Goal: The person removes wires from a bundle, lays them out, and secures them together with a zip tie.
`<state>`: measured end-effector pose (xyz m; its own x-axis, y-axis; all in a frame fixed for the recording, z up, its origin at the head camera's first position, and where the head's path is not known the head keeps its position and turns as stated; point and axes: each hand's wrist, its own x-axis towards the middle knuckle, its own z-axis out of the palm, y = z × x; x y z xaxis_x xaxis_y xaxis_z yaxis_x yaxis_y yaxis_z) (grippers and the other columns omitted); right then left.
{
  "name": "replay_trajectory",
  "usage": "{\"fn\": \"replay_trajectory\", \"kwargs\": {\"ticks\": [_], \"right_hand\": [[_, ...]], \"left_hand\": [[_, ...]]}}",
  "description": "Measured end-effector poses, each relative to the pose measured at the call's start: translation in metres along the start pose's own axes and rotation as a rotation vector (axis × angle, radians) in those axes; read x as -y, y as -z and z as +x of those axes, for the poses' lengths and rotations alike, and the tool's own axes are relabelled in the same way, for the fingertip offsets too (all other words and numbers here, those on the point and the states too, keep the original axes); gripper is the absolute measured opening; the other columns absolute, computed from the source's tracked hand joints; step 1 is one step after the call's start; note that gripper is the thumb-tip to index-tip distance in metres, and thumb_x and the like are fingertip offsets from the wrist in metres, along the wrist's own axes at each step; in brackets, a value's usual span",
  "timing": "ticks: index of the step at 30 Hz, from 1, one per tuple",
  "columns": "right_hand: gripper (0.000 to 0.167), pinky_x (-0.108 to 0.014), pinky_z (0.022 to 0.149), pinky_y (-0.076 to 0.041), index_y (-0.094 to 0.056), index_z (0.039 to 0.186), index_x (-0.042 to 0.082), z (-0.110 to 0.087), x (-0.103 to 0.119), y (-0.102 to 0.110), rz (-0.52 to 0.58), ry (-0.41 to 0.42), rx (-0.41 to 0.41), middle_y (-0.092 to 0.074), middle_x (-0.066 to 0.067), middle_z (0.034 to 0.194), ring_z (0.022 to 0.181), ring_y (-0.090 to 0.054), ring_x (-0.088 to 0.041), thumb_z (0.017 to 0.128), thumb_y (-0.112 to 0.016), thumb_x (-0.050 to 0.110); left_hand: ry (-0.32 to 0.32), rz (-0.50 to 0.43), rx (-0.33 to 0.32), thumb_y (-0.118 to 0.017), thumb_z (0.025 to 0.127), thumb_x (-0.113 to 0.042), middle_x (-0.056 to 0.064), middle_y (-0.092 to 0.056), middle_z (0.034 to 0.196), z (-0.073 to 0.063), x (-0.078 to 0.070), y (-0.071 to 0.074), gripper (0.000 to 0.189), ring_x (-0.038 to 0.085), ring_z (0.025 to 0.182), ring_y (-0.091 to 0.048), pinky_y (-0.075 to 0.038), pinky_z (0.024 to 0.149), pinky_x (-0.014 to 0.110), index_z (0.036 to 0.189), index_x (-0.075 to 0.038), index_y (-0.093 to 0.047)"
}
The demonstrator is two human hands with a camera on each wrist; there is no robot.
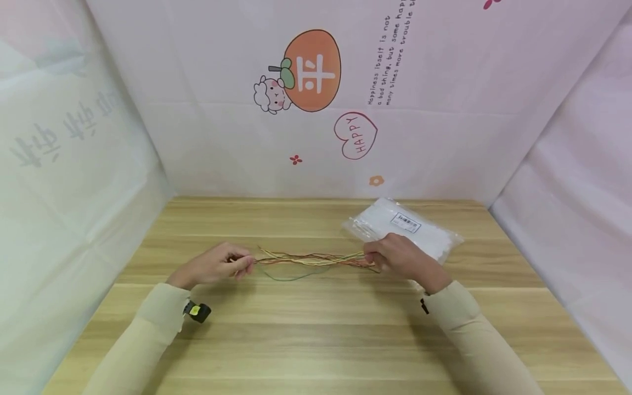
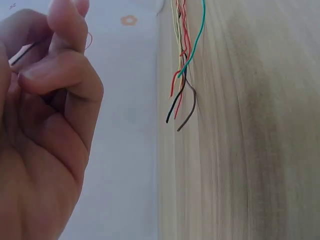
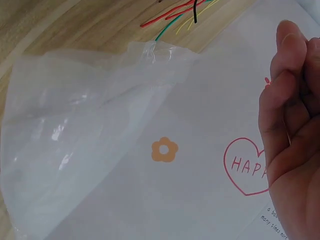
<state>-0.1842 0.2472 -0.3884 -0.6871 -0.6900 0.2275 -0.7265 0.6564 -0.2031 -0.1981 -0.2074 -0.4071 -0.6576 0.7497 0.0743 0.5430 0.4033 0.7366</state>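
My left hand (image 1: pixel 217 264) pinches a thin dark wire (image 2: pixel 26 52) between thumb and fingers, above the table. Between my hands a loose bundle of wires (image 1: pixel 311 259) lies lengthwise, in red, yellow, black and green. One green wire (image 1: pixel 291 280) bows out on the near side. At the right end of the bundle, my right hand (image 1: pixel 397 257) has its fingers curled and appears to pinch a wire; the fingertips are hidden. In the right wrist view the same hand (image 3: pixel 295 120) shows curled fingers, and the wire ends (image 3: pixel 175 15) lie apart from it on the table.
A clear plastic bag (image 1: pixel 380 216) with white contents and a barcode label lies behind my right hand. The wooden table (image 1: pixel 316 340) meets a printed white cloth wall (image 1: pixel 222 148) at the back. More cloth hangs at both sides.
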Motion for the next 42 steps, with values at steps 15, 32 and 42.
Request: {"fn": "replay_trajectory", "kwargs": {"ticks": [15,32,42], "right_hand": [[0.033,-0.021,0.057,-0.039,-0.064,0.079,0.016,0.0,-0.002,-0.002,-0.031,-0.081,0.088,-0.051,0.013,0.064,0.059,-0.04,-0.001,0.08,-0.057,-0.017],[0.028,-0.023,0.057,-0.039,-0.064,0.076,0.017,0.004,-0.008,-0.013,-0.122,-0.084,0.11,-0.054,0.011,0.067,0.061,-0.043,-0.006,0.081,-0.066,-0.011],[0.033,-0.023,0.058,-0.033,-0.052,0.071,0.019,0.01,-0.008,-0.018,-0.102,-0.136,0.165,-0.04,0.011,0.065,0.062,-0.038,-0.007,0.091,-0.062,-0.006]], "left_hand": [[-0.015,0.413,-0.058,-0.042,0.114,-0.008,-0.012,-0.051,0.059,0.005,0.003,-0.009,0.044,-0.006,0.047,-0.041,-0.05,0.064,0.024,0.075,-0.009,-0.063],[0.034,0.504,-0.062,-0.05,0.113,-0.015,-0.015,-0.042,0.06,0.006,0.01,-0.01,0.043,-0.003,0.052,-0.036,-0.041,0.059,0.021,0.07,-0.016,-0.058],[0.213,0.611,-0.042,-0.05,0.113,-0.029,-0.009,-0.047,0.066,0.012,0.004,-0.016,0.038,0.008,0.065,-0.048,-0.05,0.072,0.038,0.078,-0.02,-0.06]]}}
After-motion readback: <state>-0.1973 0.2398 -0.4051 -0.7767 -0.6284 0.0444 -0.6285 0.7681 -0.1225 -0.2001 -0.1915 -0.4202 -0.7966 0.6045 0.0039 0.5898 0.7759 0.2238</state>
